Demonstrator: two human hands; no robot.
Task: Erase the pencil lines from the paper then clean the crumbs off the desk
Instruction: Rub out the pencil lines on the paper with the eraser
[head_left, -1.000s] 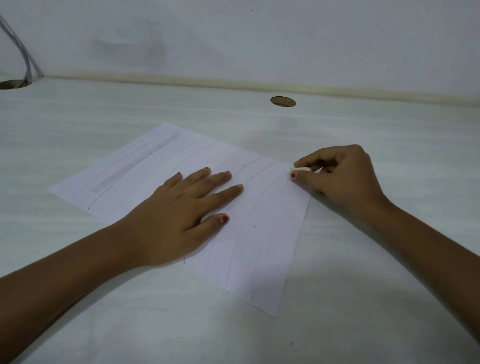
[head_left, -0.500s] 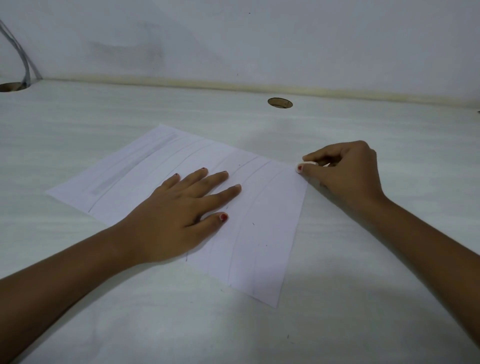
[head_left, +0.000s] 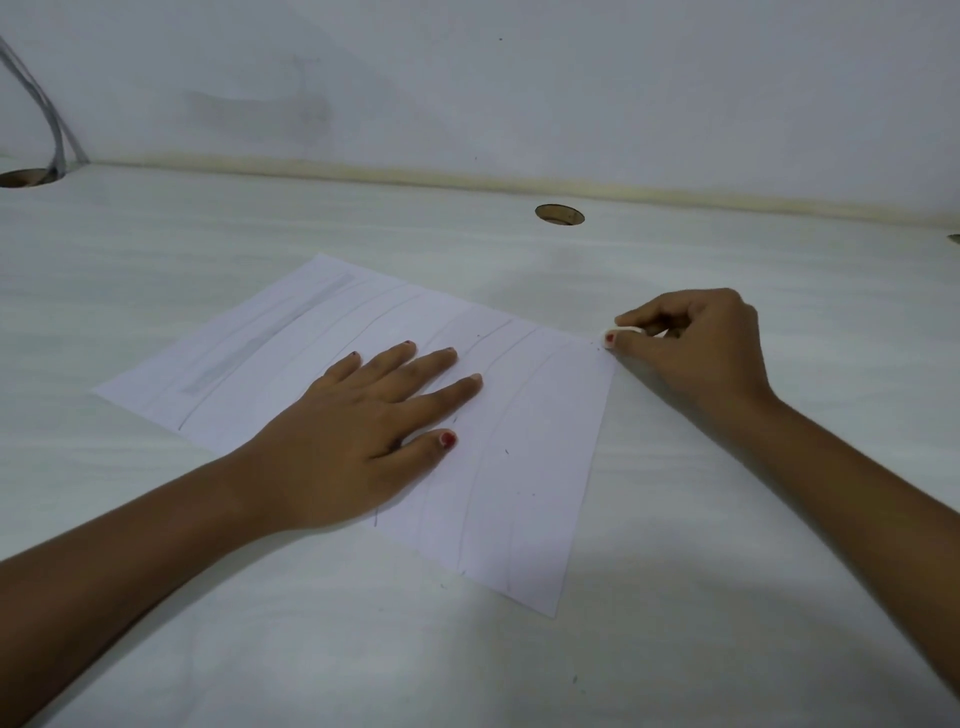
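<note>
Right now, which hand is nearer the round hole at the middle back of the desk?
Right. The right hand is in front of the hole, slightly right; the left hand rests flat on the paper, farther off.

The left hand (head_left: 363, 431) is being laid flat, palm down, with its fingers held straight and slightly spread, pointing far and to the right. Its bare forearm is being stretched in from the near left. The right hand (head_left: 696, 353) is being held curled, well to the right, with a small white eraser (head_left: 626, 331) being pinched between thumb and forefinger. Its forearm is being extended from the near right.
</note>
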